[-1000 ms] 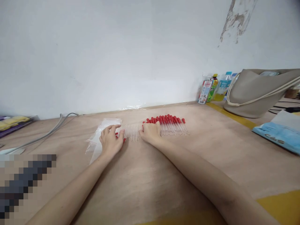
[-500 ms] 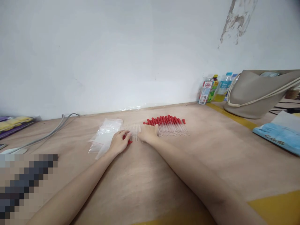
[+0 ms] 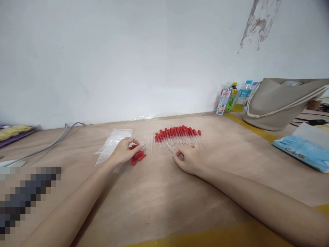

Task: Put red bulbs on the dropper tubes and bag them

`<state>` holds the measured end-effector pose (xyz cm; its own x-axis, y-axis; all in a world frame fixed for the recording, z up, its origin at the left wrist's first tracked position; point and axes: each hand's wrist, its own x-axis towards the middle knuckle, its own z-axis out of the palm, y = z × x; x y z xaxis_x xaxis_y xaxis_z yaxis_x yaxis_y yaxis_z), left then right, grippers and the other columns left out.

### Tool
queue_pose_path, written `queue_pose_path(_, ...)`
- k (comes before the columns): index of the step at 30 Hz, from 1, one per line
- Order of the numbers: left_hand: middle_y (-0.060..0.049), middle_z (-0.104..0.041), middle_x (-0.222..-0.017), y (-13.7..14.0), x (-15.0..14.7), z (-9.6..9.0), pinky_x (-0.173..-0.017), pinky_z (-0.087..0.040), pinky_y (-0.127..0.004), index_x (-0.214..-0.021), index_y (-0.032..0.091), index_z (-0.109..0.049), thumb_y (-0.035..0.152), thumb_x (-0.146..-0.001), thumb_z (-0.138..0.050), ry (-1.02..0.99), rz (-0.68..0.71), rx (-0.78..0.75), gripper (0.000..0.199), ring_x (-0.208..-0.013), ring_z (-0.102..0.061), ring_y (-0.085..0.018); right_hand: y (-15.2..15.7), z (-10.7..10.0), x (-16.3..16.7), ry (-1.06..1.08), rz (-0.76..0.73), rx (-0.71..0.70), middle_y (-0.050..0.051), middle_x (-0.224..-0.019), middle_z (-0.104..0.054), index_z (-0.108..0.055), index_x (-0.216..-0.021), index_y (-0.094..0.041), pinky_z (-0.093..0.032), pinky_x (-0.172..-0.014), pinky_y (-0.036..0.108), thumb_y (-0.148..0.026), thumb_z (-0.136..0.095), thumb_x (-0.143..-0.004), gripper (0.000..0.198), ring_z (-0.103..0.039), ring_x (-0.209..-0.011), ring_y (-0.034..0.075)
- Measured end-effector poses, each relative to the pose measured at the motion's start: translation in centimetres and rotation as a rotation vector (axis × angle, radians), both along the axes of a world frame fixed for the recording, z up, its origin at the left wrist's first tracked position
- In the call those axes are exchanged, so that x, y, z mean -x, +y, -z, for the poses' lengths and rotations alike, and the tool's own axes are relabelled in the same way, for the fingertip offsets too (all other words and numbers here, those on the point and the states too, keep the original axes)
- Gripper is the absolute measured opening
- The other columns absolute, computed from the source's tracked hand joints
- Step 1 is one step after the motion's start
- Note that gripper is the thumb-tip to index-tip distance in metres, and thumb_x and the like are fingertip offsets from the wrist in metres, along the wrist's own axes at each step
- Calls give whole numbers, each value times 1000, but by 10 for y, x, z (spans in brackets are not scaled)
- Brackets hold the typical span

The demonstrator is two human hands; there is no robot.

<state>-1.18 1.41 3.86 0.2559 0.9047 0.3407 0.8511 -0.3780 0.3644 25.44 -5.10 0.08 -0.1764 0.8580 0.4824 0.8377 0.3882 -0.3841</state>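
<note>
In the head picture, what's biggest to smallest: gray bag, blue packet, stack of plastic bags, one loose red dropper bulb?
Gray bag
Blue packet
Stack of plastic bags, partly hidden
One loose red dropper bulb

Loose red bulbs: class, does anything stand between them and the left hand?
Nothing visible does. The left hand is right at the loose red bulbs, fingers curved over the pile. The clear tubes lie to the pile's right, not in between.

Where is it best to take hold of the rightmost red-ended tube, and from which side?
Its red end looks like the best part: it is thicker than the thin clear stem. I would come from the right, since neighbouring tubes lie close on its left.
</note>
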Motion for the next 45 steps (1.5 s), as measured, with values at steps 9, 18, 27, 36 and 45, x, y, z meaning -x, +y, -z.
queue_pose_path(9,-4,-61,-67,-11,1,-14,-73,-40,-31,-58,20,-62,37,-75,-49,247,195,64,27,-83,-54,-22,-1,3,-2,44,-39,-8,-4,-56,-55,-51,-62,-17,-23,-68,29,-28,-54,-74,17,-47,-56,9)
queue_pose_path(18,-3,-58,-76,-28,-24,-17,-63,-42,-28,-77,18,-51,34,-83,-41,-27,193,13,20,-69,-54,-16,3,7,-6,174,-182,-111,2,-68,-58,-54,-76,-17,-35,-59,25,-24,-44,-82,14,-51,-61,12)
queue_pose_path(27,-3,-60,-85,-56,-65,40,-68,-43,-26,-103,21,-53,33,-83,-49,-282,353,97,24,-78,-57,-16,-1,7,-6,154,-351,-230,5,-82,-60,-56,-90,-18,-41,-69,28,-18,-43,-82,15,-53,-71,14)
queue_pose_path(36,-3,-59,-83,-54,-63,35,-71,-42,-28,-89,18,-56,32,-84,-46,-258,337,30,18,-79,-53,-16,-5,5,-9,118,-359,-197,3,-71,-55,-55,-82,-17,-38,-68,28,-20,-43,-82,12,-48,-65,13)
queue_pose_path(45,0,-61,-73,-56,-61,39,-59,-41,-24,-88,17,-56,33,-85,-45,-311,320,86,20,-64,-55,-13,-1,6,-9,56,-390,-192,2,-72,-58,-58,-81,-18,-32,-69,28,-25,-46,-84,15,-50,-66,12)
